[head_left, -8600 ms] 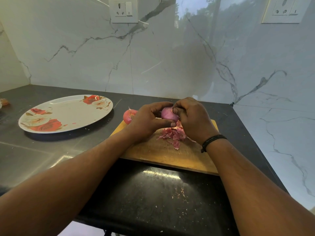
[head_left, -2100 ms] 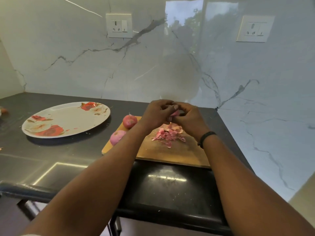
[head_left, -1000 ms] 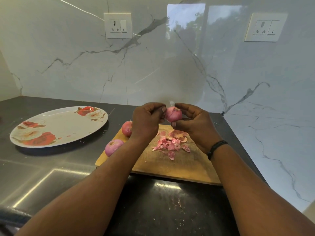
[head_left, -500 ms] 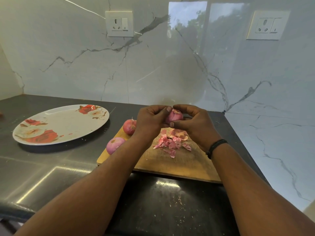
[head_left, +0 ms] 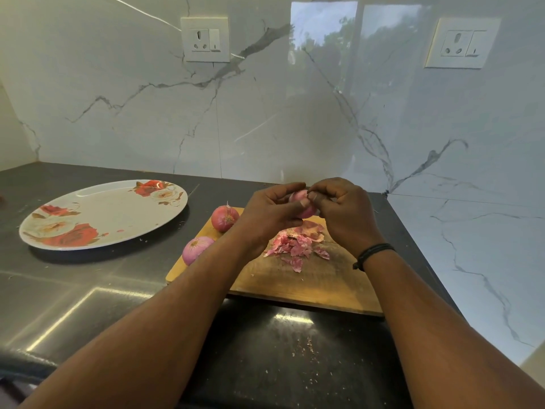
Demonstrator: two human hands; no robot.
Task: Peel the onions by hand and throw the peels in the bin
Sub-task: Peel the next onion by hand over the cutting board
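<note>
Dark stone counter (head_left: 88,293) in a corner, white marble walls w/ two sockets (head_left: 205,39).

Wood board (head_left: 318,284) sits near the right wall; peel heap (head_left: 298,242) on it. Floral plate (head_left: 118,214) lies left, apart from the board. Left hand (head_left: 267,215) curls round a small onion (head_left: 303,205) held above the board; right hand (head_left: 342,211) pinches at its top, hiding most of it. Unpeeled onion (head_left: 225,218) at the board's far-left corner; peeled onion (head_left: 197,250) at its left edge, partly behind the left forearm.
</note>
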